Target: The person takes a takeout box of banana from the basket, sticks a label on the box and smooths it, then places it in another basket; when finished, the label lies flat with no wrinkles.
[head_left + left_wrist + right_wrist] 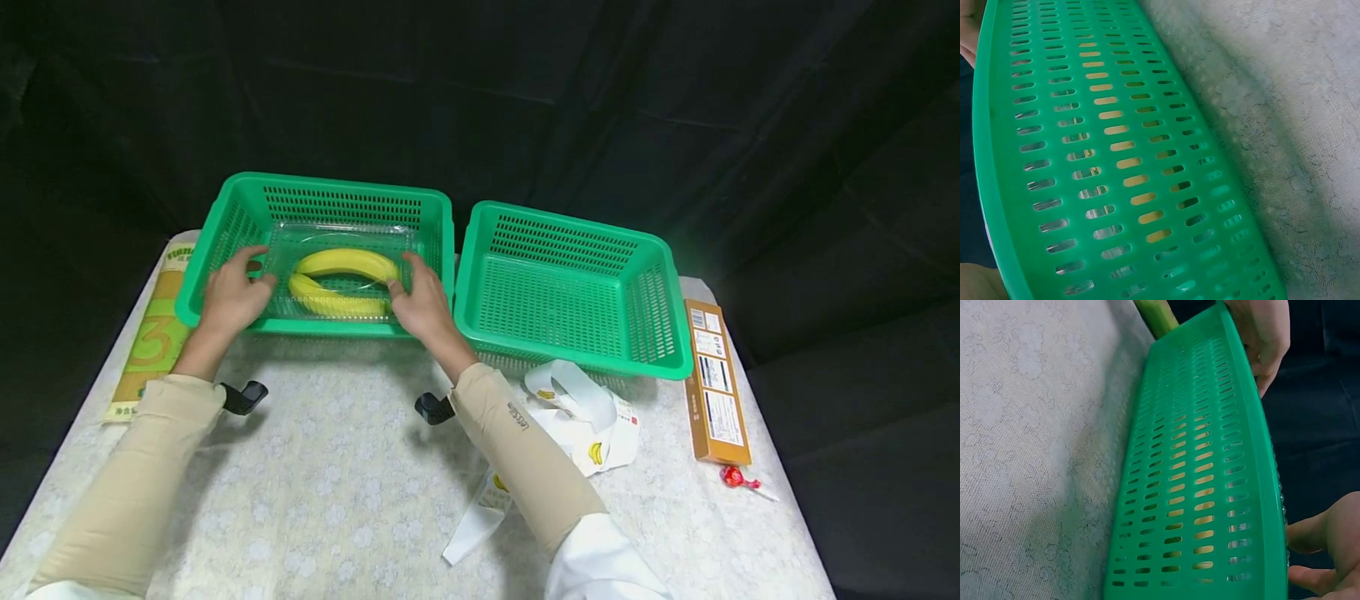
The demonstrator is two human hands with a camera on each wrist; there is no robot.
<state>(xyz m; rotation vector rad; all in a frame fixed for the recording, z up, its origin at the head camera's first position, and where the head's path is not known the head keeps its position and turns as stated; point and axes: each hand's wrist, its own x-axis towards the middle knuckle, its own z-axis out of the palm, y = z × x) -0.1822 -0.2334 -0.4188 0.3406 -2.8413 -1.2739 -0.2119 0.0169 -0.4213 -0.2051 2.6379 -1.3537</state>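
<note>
Behind everything we see a dark cloth [480,92], and in front of it a table under a pale patterned tablecloth [337,467]. Our two hands are at opposite ends of a clear plastic container [345,237], which sits inside a green basket [337,184]. Our left hand [231,292] holds its left end, thumb and fingers parted and bent about the edge; our right hand [422,304] holds the right end likewise, the thumb nearer to us than the forefinger. Between the two sets of fingers, yellow bananas [348,262] lie curved in the container. From both wrists we see yellow through the slots of the basket's near wall; we cannot tell whether the container touches the basket's floor.

To the right of our right fingers, just beside the first basket, stands a second green basket [551,300]. Nearer to us than those fingers, and to their right, lies white wrapping [622,433] printed with bananas, partly under our right sleeve [528,458]. Well to the right of them are an orange-brown box [716,383] and a red lollipop [732,476]. Left of our left fingers lies a yellow-green packet [153,342] marked 3.
</note>
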